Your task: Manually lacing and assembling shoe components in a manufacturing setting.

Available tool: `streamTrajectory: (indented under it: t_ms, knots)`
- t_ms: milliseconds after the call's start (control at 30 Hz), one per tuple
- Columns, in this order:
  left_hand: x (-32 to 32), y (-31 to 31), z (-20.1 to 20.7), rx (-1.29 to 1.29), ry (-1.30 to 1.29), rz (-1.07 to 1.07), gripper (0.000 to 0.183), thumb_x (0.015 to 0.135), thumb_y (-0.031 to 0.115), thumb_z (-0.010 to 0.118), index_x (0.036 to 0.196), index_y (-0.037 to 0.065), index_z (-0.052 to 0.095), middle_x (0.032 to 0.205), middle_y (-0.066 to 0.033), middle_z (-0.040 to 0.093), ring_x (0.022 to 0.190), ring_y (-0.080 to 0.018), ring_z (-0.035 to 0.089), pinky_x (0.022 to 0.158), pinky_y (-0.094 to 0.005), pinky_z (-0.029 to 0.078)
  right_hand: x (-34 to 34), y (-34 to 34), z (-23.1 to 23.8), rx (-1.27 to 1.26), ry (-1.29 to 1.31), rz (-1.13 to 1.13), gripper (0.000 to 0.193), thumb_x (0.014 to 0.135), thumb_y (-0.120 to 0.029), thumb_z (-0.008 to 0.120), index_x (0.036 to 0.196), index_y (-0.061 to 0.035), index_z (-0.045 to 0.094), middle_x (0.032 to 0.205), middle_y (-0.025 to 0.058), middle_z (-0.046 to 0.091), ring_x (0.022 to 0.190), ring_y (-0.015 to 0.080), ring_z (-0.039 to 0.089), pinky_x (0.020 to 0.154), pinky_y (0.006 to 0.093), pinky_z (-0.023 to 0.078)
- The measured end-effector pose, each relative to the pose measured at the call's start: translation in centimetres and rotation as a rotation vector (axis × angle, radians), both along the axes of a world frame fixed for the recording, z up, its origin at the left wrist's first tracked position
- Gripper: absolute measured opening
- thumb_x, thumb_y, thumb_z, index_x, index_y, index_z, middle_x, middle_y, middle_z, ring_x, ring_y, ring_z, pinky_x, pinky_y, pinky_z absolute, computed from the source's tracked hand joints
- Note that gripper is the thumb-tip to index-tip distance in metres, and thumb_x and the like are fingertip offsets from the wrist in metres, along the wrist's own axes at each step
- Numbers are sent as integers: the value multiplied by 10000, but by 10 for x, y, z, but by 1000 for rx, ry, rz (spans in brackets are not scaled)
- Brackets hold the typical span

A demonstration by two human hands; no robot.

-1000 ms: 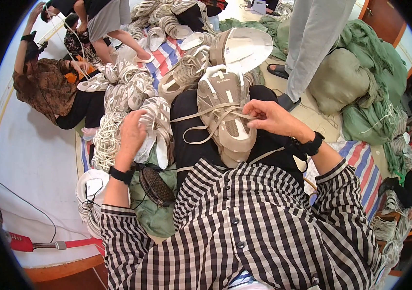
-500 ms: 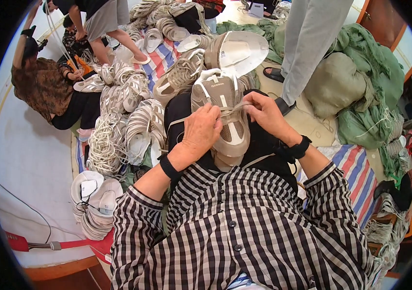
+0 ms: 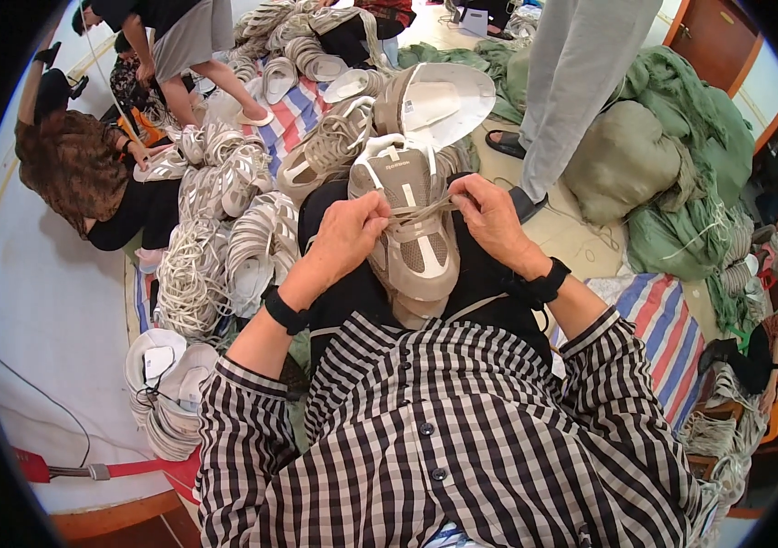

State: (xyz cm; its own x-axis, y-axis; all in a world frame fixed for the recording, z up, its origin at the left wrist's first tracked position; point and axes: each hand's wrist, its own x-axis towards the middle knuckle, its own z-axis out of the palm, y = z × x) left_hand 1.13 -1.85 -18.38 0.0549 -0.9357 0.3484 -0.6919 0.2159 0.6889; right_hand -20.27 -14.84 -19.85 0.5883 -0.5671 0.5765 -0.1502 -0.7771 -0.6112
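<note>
A taupe and white sneaker rests on my lap between my knees, toe toward me and tongue standing up away from me. Flat beige shoelace crosses its throat in the lowest rows. At the shoe's left edge my left hand pinches one end of the lace. On the other side my right hand is closed on the other part of the lace, which runs taut from its fingertips to the shoe. Just beyond the tongue lie another laced sneaker and a shoe with its white sole side showing.
Heaped shoe uppers and a bundle of pale laces are at my left. A person in grey trousers stands ahead right, beside green sacks. Another person sits at far left. Striped sheeting lies at right.
My left hand has shifted outward to the left, away from the shoe's middle. The lace is drawn between both hands across the throat. The whole view has shifted slightly.
</note>
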Motion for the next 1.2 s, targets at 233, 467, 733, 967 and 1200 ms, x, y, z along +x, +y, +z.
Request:
streamTrajectory:
  t_ms: [233, 467, 733, 967, 1200]
  knots:
    - [14, 11, -5, -98, -167, 29, 71, 837, 62, 596, 878, 14, 564, 787, -174, 627, 772, -383, 615, 669, -434, 482, 6, 0, -5, -89, -8, -66, 107, 882, 0, 581, 988, 0, 597, 760, 94, 601, 681, 148, 567, 630, 293, 461]
    - [0, 29, -16, -281, -520, 67, 69, 827, 32, 594, 886, 38, 558, 721, -116, 583, 704, -291, 584, 654, -393, 428, -7, 12, 1, 6, 19, -92, 111, 862, 6, 565, 968, -8, 595, 892, 146, 618, 762, 306, 619, 677, 368, 484]
    - [9, 27, -18, -352, -740, 231, 170, 787, 20, 600, 951, 46, 568, 688, -76, 575, 657, -233, 578, 632, -347, 419, -10, 30, -1, 31, 102, 106, 148, 840, 61, 526, 968, 11, 581, 875, 147, 603, 755, 292, 624, 657, 333, 489]
    - [2, 21, -28, -274, -239, 291, 125, 870, 20, 543, 990, 47, 563, 697, -91, 640, 600, -250, 621, 596, -339, 484, -10, 27, -5, 239, 72, 134, 132, 882, 29, 519, 984, 4, 598, 809, 90, 617, 650, 160, 586, 602, 276, 470]
    - [14, 34, -30, 16, 516, 64, 170, 899, 1, 531, 1067, 8, 558, 827, -75, 686, 742, -119, 638, 709, -247, 508, 0, 21, 2, 718, -240, 288, 122, 953, -18, 484, 994, -22, 599, 824, -3, 609, 614, 31, 503, 568, 175, 446]
